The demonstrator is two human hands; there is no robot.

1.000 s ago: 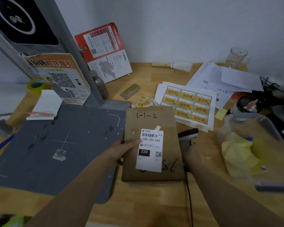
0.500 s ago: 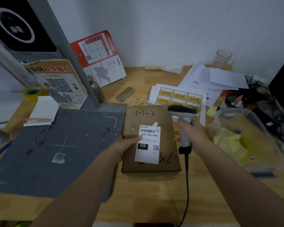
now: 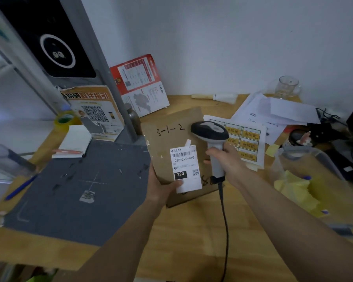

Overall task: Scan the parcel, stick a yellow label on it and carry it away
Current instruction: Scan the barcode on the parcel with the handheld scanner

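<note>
The brown cardboard parcel [image 3: 171, 139] sits near the middle of the wooden table [image 3: 192, 231], tilted up so that its far edge is raised and its near edge is low by the table. On its face are the handwritten marks "3-1-2" and a white shipping label [image 3: 184, 168] printed with a barcode, "220-220-C40" and a black "220" block.

The left hand [image 3: 161, 187] grips the parcel's near left corner, thumb pressed on the lower edge of the shipping label, fingers wrapped beneath and out of sight. The right hand [image 3: 226, 161], just right of the label, is clenched around the grey handle of a barcode scanner [image 3: 211, 137], whose dark head hovers over the parcel's upper right part. The scanner's black cable [image 3: 224, 220] trails from the handle toward the near edge of the table.

Just right of the parcel, partly behind the scanner, lies a sheet of yellow labels [image 3: 247, 139]. Farther right stands a clear plastic tub [image 3: 314, 180] holding yellow paper. Left of the parcel lies a dark grey mat [image 3: 80, 190], with a slanted metal post [image 3: 102, 78] rising from its far side. Behind the parcel, a red and white leaflet [image 3: 143, 86] leans on the wall.
</note>
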